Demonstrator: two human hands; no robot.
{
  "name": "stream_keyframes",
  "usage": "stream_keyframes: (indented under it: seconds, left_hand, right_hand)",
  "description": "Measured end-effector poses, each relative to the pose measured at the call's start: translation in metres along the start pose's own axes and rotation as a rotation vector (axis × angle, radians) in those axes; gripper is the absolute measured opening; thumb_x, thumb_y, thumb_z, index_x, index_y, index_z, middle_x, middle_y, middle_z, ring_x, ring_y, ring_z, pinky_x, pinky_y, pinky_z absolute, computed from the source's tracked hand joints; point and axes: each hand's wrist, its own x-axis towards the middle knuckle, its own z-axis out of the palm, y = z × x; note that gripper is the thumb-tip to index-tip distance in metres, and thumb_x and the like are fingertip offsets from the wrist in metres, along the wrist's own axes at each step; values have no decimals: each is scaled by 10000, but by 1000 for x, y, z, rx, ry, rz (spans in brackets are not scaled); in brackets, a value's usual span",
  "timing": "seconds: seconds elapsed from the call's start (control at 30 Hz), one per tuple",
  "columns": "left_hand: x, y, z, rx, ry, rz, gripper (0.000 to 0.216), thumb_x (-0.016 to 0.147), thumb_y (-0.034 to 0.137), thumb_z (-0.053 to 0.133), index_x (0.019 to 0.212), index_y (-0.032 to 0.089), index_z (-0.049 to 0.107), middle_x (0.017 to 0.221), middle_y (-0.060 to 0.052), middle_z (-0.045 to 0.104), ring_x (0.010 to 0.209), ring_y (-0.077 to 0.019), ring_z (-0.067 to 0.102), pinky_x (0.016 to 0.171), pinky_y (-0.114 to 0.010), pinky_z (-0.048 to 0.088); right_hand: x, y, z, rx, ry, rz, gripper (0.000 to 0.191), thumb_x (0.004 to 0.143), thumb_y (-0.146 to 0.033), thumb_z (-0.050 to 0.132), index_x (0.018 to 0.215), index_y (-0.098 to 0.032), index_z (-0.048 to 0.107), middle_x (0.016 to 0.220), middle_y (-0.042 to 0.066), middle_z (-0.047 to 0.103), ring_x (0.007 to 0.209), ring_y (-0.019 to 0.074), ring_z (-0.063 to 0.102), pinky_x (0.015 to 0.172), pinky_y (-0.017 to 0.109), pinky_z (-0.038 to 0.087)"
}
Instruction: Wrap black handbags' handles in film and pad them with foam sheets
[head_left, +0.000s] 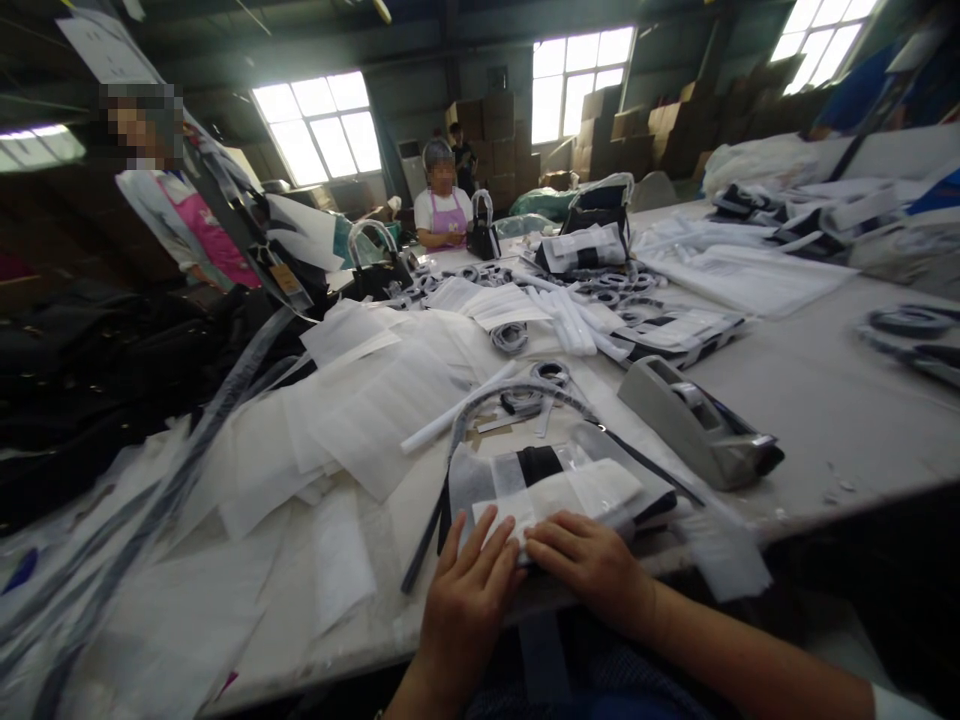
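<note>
A black handbag [541, 461] lies at the table's front edge, partly covered by a white wrapping sheet [592, 490]. My left hand [469, 590] rests on the sheet's left part with its fingers stretched out. Beside it, my right hand [589, 565] lies on the near edge of the sheet, fingers extended and pressing down. Neither hand is closed around anything. A wrapped strap [517, 388] arches behind the bag and runs down its left side. Just right of the bag stands a grey tape dispenser [690, 420].
Loose white sheets [382, 400] spread over the table's left side. Several coiled wrapped straps [510, 338] and a partly wrapped bag [585, 248] lie farther back. A person in a pink apron [444, 212] is at the far end; another person [180, 215] stands at left.
</note>
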Motion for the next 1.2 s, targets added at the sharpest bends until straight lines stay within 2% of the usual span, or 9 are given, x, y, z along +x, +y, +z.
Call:
stream_keyframes:
  seconds: [0.13, 0.33, 0.43, 0.5, 0.67, 0.73, 0.83, 0.97, 1.2]
  left_hand:
    - [-8, -4, 12, -61, 62, 119, 277, 961, 75, 493, 1198, 91, 635, 1216, -97, 714, 1226, -202, 609, 1022, -371, 535]
    - [-17, 1, 19, -102, 128, 22, 245, 962, 85, 511, 1129, 162, 673, 1148, -35, 748, 1156, -171, 655, 995, -342, 535]
    - [-16, 6, 19, -113, 117, -16, 231, 969, 97, 505, 1086, 177, 687, 1151, -21, 747, 1152, -167, 657, 1009, -337, 513]
    - [-15, 7, 20, -129, 113, -31, 231, 974, 100, 496, 1070, 181, 690, 1154, -17, 746, 1157, -161, 653, 1018, -330, 498]
    - [-19, 5, 21, -147, 107, -41, 248, 984, 105, 475, 1096, 181, 682, 1150, -25, 747, 1161, -158, 648, 1025, -329, 478]
    - [-21, 4, 21, -148, 98, -34, 249, 981, 104, 478, 1107, 182, 678, 1155, -28, 745, 1168, -159, 642, 1033, -332, 471]
    - [-23, 2, 22, -148, 78, -14, 262, 963, 83, 500, 1135, 186, 668, 1175, -26, 736, 1193, -159, 624, 1053, -337, 456]
    - [-24, 2, 22, -134, 41, -14, 278, 932, 92, 550, 1175, 183, 650, 1225, -33, 713, 1226, -175, 601, 1071, -354, 445]
    - [-23, 2, 22, -50, 36, 5, 306, 987, 82, 441, 1173, 191, 658, 1231, -22, 711, 1235, -162, 596, 1063, -337, 447]
  right_hand:
    - [-2, -1, 3, 27, 24, 16, 213, 1022, -162, 443, 1031, -147, 655, 947, 58, 720, 851, 183, 650, 793, 308, 573]
    - [-15, -1, 3, 28, 86, -25, 268, 1032, -152, 408, 1117, -123, 660, 1108, 95, 722, 1072, 207, 643, 954, 388, 559]
    - [-34, -7, -8, 1, 19, -86, 320, 1022, -111, 411, 1266, -142, 615, 1260, 79, 675, 1252, 204, 553, 1070, 420, 482]
    - [-51, -14, -12, -4, -39, -137, 339, 1018, -118, 441, 1316, -168, 594, 1302, 46, 655, 1284, 188, 526, 1119, 406, 433]
    - [-76, -27, 7, -35, -95, -147, 379, 1021, -97, 417, 1348, -202, 577, 1329, 56, 637, 1283, 184, 533, 1107, 390, 434]
    - [-73, -29, 20, -11, -46, -162, 348, 1014, -105, 446, 1302, -206, 613, 1300, 55, 657, 1267, 191, 549, 1077, 389, 462]
    - [-59, -32, 32, 95, 95, -163, 213, 980, -131, 544, 1127, -167, 695, 1165, 50, 727, 1150, 190, 631, 1018, 359, 512]
    - [-46, -40, 32, 225, 213, -78, 171, 974, -107, 534, 1010, -123, 701, 994, 79, 764, 987, 174, 700, 943, 318, 555]
    - [-53, -50, 30, 349, 217, 20, 215, 998, -124, 472, 1040, -120, 683, 968, 87, 764, 959, 177, 715, 955, 315, 561]
